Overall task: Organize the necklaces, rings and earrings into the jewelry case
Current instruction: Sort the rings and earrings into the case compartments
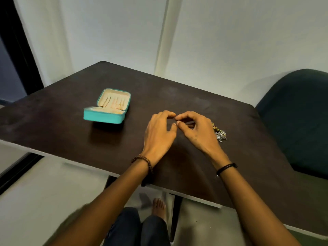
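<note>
Near mid-table, left hand [159, 132] and right hand [193, 130] pinch fingertips together — held item too small to tell. Risk: dropping it before the open jewelry case [108, 108], far left.

Bare table [134, 139] between hands [159, 134] and case [108, 110].

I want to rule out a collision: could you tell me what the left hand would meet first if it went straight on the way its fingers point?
Probably the right hand: the left hand's fingertips already almost meet its fingertips.
</note>
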